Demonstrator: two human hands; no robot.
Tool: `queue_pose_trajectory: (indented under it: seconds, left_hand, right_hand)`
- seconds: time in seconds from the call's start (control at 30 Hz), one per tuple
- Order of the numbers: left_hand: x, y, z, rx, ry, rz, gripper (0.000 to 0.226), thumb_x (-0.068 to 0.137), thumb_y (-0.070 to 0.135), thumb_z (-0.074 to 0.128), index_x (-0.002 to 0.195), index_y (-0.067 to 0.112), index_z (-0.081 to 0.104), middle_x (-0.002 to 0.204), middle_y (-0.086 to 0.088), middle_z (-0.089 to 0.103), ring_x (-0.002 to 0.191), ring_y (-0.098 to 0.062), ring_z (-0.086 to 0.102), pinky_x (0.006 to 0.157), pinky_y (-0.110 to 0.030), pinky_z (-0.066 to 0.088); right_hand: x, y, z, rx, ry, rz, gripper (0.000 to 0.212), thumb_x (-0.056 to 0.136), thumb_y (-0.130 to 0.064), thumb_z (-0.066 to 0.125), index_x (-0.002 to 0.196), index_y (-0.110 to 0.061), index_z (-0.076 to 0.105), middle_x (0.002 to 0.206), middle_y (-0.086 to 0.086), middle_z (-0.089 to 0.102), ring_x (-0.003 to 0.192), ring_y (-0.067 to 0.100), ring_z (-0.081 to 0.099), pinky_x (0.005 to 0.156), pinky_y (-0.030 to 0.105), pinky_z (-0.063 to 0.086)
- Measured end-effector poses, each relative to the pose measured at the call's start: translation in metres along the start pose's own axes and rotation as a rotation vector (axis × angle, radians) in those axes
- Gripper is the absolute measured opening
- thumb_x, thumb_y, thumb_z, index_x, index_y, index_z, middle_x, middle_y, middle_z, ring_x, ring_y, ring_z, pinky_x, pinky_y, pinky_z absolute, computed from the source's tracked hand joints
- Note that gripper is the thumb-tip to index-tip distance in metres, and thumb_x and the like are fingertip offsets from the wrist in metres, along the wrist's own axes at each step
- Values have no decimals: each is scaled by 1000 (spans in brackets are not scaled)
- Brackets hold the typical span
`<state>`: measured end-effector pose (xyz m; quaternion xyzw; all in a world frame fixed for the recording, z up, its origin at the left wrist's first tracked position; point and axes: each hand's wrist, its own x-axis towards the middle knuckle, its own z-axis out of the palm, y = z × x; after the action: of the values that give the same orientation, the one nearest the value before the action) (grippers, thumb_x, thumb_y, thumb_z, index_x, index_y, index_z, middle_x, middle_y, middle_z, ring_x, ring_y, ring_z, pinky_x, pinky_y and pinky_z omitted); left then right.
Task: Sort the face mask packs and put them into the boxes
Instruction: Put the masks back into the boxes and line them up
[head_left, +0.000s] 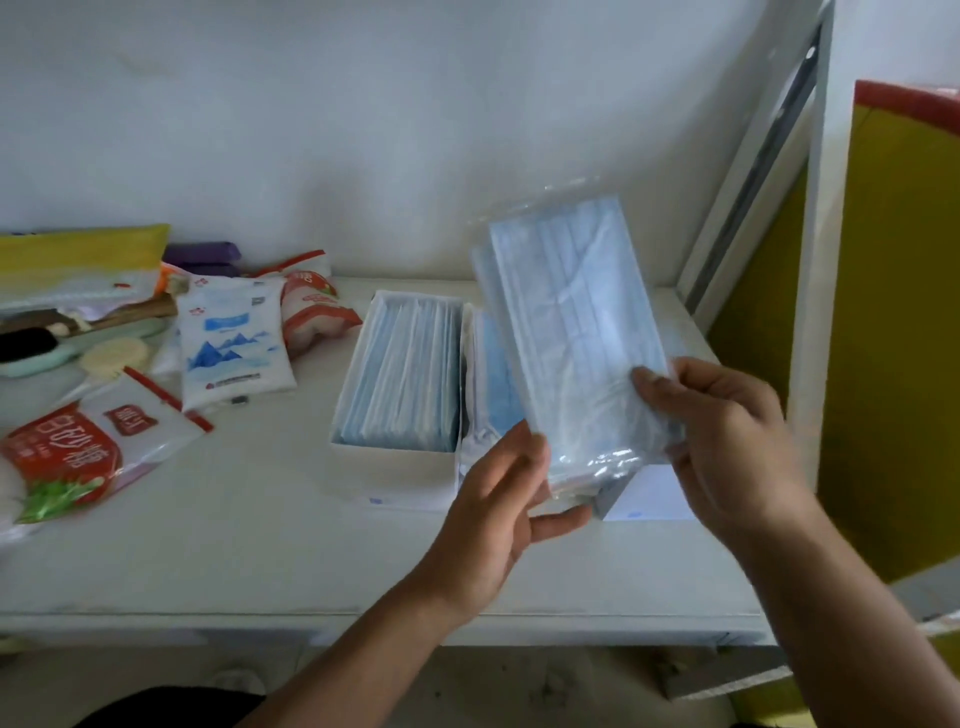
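Barely visible box (652, 493) behind mask pack (576, 332)

1. White table (260, 561), across the lower frame.
2. Open box (395, 447) of blue masks (400, 364), centre.
3. Second box (469, 395), touching the first's right side, partly hidden.
4. Blue-mountain bag (234, 343) and red-and-white bag (78, 457), left.

Red-and-white printed bag (78, 457), blue-mountain white pouch (234, 343), yellow packet (78, 254) and purple pack (202, 254) on the white table (260, 545).

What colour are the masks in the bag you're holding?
Light blue, in a clear plastic pack, seen in the head view.
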<state>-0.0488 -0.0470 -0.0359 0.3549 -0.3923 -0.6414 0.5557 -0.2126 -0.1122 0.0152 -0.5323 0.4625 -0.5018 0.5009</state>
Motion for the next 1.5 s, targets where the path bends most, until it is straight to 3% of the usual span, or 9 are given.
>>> queue_pose_trajectory:
  seconds: [0.13,0.33,0.4,0.57,0.8,1.03,1.13,1.27,1.5]
  left_hand:
    - [0,11,4,-146,77,-42,36,95,43,52,124,23,60,117,-5,73,107,-26,70,78,-41,61]
    - [2,7,-11,173,181,33,30,92,24,66,121,24,64,111,0,74,101,-19,72,64,-32,59]
    - [2,6,-13,191,174,21,25,88,28,70,112,30,68,103,6,75,96,-13,72,60,-29,57]
    - [2,12,-12,-31,126,-107,45,91,45,61,129,20,62,115,-6,73,96,-23,73,60,-35,58]
    - [6,7,-11,44,309,58,26,90,20,69,115,21,67,101,4,74,89,-12,71,57,-32,57]
    - [4,5,-10,115,434,146,36,80,35,79,112,20,69,97,6,73,81,-8,69,53,-27,54]
    - [3,7,-8,63,426,160,35,82,41,63,112,22,67,94,12,71,82,-7,69,55,-29,55]
    - [1,10,-5,9,455,156,48,82,43,60,123,19,63,112,-5,69,91,-20,70,58,-29,57]
    - [0,11,-5,7,439,188,34,85,38,59,116,26,66,105,1,74,95,-25,72,59,-31,58]
  right_hand:
    - [-15,17,23,-37,-99,20,27,80,-27,64,81,-3,74,83,20,72,83,42,70,76,52,56]
    - [-15,8,20,-144,-202,-90,47,69,-31,80,110,-12,67,102,-1,76,90,15,74,72,31,62]
    - [-16,13,21,-177,-149,-98,53,67,-29,83,115,-13,65,106,-3,75,95,13,73,76,33,62]
    - [-10,26,19,-91,-44,-36,40,71,-25,84,107,-11,72,100,5,77,92,26,75,83,52,59]
    - [-13,19,19,-32,134,-28,33,79,-18,80,110,-14,69,103,1,75,94,24,73,86,53,58]
    - [-14,19,17,-148,112,-97,19,79,-17,81,83,-29,67,78,-16,75,75,6,73,66,26,60]
    - [-11,17,15,-147,152,-110,18,78,-16,82,79,-27,68,76,-20,74,71,4,73,59,20,57]
    - [-9,17,11,-109,192,-115,18,80,-12,80,81,-24,67,78,-17,75,75,6,73,66,27,57]
    - [-4,16,5,-28,199,-43,17,80,-11,80,95,-13,71,88,3,78,83,24,75,82,51,59]
